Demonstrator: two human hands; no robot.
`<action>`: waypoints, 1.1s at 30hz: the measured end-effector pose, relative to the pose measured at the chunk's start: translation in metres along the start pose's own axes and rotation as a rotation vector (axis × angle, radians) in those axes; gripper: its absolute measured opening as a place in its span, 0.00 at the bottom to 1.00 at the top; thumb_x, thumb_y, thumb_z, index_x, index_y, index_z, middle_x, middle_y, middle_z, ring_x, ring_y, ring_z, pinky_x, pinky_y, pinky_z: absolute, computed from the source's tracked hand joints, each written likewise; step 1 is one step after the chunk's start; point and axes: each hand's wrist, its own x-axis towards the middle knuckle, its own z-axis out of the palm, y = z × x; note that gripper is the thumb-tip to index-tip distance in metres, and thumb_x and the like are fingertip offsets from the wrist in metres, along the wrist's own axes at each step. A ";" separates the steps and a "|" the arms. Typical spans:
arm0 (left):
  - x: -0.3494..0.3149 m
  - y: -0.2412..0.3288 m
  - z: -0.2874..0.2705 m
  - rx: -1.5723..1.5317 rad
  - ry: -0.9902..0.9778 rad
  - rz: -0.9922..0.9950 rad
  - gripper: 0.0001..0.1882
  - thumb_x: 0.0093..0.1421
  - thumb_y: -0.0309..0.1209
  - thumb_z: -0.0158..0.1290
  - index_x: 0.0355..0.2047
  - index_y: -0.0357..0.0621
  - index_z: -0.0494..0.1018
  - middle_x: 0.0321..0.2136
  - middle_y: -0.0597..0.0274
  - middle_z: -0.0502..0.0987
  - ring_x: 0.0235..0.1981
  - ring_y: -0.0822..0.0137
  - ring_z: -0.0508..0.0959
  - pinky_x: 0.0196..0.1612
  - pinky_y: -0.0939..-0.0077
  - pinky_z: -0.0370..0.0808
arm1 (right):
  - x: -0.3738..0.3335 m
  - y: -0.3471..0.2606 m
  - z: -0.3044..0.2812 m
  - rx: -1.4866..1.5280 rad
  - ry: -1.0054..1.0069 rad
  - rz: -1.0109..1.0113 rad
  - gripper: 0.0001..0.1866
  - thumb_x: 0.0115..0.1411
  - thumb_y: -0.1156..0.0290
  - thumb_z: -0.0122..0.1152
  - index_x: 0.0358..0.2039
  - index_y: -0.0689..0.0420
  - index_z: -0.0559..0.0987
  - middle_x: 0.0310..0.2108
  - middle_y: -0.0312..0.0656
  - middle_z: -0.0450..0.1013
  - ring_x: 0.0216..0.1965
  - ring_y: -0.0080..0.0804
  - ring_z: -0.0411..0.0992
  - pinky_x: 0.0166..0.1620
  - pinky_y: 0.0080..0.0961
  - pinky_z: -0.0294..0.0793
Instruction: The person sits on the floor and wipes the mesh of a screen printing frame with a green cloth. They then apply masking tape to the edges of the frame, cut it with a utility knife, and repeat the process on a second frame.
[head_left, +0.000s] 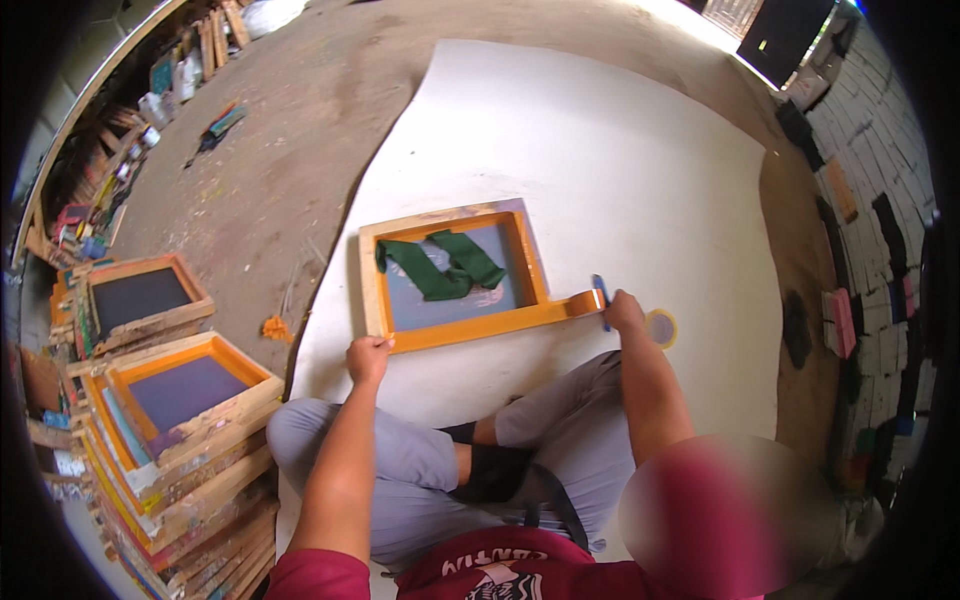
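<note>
A wooden screen-printing frame (372, 290) with a grey-blue mesh lies on a white sheet in front of my crossed legs. Crumpled dark green cloth (440, 268) rests on its mesh. Orange-brown tape (470, 328) runs along the frame's near side and on past its right corner to a roll (586, 303). My left hand (369, 357) is closed at the near left corner, where the tape ends. My right hand (627, 312) is closed at the roll, beside a slim blue thing (600, 296) whose kind I cannot make out.
A yellow-rimmed round roll (661, 328) lies right of my right hand on the white sheet (600, 140). Stacked wooden frames (190, 400) stand at the left. An orange scrap (277, 328) lies on the floor. A pale brick wall (870, 130) rises at the right.
</note>
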 end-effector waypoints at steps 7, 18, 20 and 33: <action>-0.005 0.031 0.001 0.067 -0.027 -0.047 0.13 0.54 0.44 0.70 0.33 0.49 0.88 0.32 0.52 0.86 0.36 0.50 0.86 0.43 0.60 0.81 | -0.001 0.029 -0.001 0.201 0.259 0.074 0.19 0.57 0.67 0.68 0.47 0.61 0.79 0.42 0.59 0.82 0.44 0.57 0.81 0.48 0.50 0.80; -0.002 0.027 0.002 0.032 -0.046 -0.046 0.12 0.56 0.40 0.69 0.32 0.46 0.88 0.32 0.52 0.87 0.36 0.50 0.86 0.43 0.59 0.81 | -0.132 -0.065 -0.022 0.168 0.173 -0.358 0.17 0.64 0.69 0.53 0.51 0.56 0.79 0.37 0.59 0.81 0.41 0.62 0.80 0.45 0.58 0.77; -0.001 0.025 0.002 0.066 -0.045 -0.020 0.12 0.56 0.40 0.69 0.32 0.46 0.88 0.32 0.51 0.87 0.36 0.50 0.86 0.43 0.59 0.81 | -0.136 -0.068 -0.020 0.145 0.156 -0.371 0.16 0.63 0.71 0.52 0.50 0.57 0.79 0.37 0.58 0.81 0.41 0.61 0.80 0.45 0.58 0.77; -0.002 0.028 0.003 0.044 -0.031 -0.034 0.12 0.55 0.40 0.69 0.32 0.44 0.88 0.30 0.51 0.86 0.34 0.51 0.86 0.42 0.59 0.80 | -0.131 -0.073 -0.013 0.131 0.149 -0.387 0.10 0.62 0.72 0.51 0.39 0.60 0.79 0.33 0.60 0.81 0.39 0.62 0.80 0.44 0.58 0.78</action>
